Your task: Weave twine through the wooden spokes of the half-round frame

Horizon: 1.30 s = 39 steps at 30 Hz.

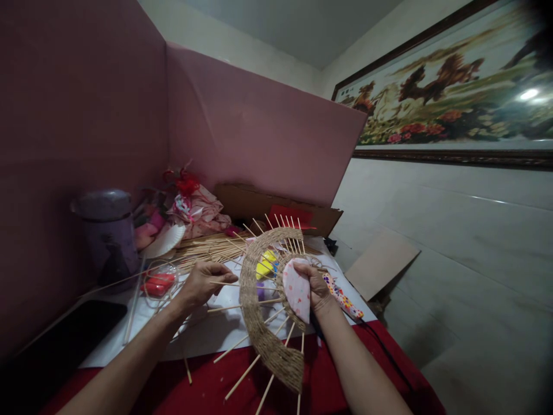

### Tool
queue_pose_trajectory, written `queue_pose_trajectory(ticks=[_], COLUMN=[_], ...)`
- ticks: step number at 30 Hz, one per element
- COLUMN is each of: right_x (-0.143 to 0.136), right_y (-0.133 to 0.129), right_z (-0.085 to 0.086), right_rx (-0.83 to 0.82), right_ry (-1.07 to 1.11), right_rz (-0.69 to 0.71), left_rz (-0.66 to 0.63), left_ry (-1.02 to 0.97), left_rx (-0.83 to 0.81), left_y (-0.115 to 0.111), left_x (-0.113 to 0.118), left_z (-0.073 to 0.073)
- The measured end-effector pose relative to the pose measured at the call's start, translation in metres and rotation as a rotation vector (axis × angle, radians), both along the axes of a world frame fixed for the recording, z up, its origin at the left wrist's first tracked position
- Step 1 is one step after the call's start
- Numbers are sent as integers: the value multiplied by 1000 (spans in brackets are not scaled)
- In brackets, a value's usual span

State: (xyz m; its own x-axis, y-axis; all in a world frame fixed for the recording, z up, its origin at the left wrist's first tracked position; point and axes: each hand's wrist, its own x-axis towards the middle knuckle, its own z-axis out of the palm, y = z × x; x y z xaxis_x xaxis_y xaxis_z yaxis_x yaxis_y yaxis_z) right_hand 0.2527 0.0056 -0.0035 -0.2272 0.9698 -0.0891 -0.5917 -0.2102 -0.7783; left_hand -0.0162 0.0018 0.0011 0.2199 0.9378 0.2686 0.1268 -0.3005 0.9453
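Note:
A half-round woven piece (249, 288) of twisted brown cord on thin wooden sticks is held up over the table, its sticks fanning out to the left. My right hand (318, 286) grips it at the straight side, thumb on the half-circle of pink patterned cloth (297, 294) at its centre. A narrower cord band edges that cloth. On the left, my left hand (206, 283) has its fingers pinched together at the outer end of one wooden stick (225, 283). Yellow (264, 266) and purple items show behind the sticks, partly hidden.
Loose wooden sticks (207, 249) lie at the back beside a white shell-shaped piece (166, 242). A purple canister (110, 242) and a dark phone-like slab (93, 325) stand left. A flower-patterned strip (343, 297) lies right. Pink panels (259, 127) rise behind the red-covered table (207, 383).

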Motion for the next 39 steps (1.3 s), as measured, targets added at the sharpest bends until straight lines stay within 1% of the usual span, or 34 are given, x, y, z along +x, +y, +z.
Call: queue_pose_trajectory(ticks=[4, 10, 13, 16, 18, 22, 25, 29, 34, 39], right_x=[-1, -4, -4, -4, -3, -1, 0, 1, 1, -1], right_y=[0, 0, -1, -1, 0, 2, 2, 1, 2, 2], right_z=[0, 2, 5, 5, 4, 1, 0, 0, 0, -1], right_rx=[-1, 0, 2, 2, -8, -44, -43, -27, -31, -58], right_ry=[8, 24, 33, 56, 60, 26, 4, -7, -13, 6], right_rz=[-15, -16, -7, 29, 55, 64, 76, 102, 118, 187], left_rz=[19, 46, 65, 119, 170, 303, 387, 412, 494, 483], left_ry=[34, 8, 19, 33, 91, 234, 270, 293, 390, 513], left_rx=[18, 19, 56, 115, 168, 355, 472, 584, 668, 733], left_y=[0, -1, -2, -4, -5, -2, 3, 7, 6, 2], left_x=[0, 2, 2, 1, -1, -9, -15, -20, -23, -23], left_z=[-1, 0, 2, 5, 6, 5, 3, 3, 6, 9])
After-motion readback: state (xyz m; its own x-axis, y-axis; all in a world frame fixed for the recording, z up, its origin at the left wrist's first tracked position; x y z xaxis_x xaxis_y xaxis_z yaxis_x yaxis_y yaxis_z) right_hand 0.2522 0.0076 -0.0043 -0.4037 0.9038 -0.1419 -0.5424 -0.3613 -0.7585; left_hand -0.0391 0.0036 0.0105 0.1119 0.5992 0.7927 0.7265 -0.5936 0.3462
